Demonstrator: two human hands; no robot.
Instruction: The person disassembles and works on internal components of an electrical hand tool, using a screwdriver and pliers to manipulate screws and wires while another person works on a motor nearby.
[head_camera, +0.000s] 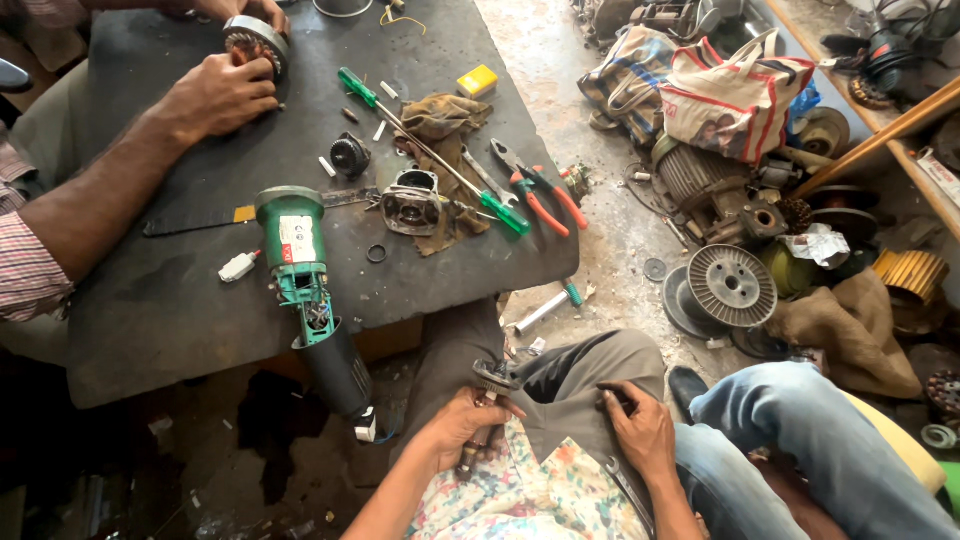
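At the far left a co-worker's hands (215, 95) are pressing on a toothed round motor part (255, 42) at the far edge of the dark tabletop (150, 300). Further right, an opened green angle grinder (300, 265) is lying with its dark rear hanging over the near edge, and beyond it a grey gear housing (410, 205), a long green-handled screwdriver (430, 150) and red-handled pliers (545, 195) are resting by a dirty rag (440, 125). Below the tabletop, over the lap, the person's left hand (465, 425) is clenching a small rotor-like metal part (492, 378), its upper end sticking out above the fingers. The right hand (640, 430) is lying on the grey trouser cloth (580, 385), fingers curled and pinching it; whether it is holding anything else I cannot tell. Judging from this, the part is being steadied well: keeping the grip low on the shaft and the exposed end clear of the cloth seems wise, since a small piece slipping here would be dropping among the floor clutter (730, 285) to the right.
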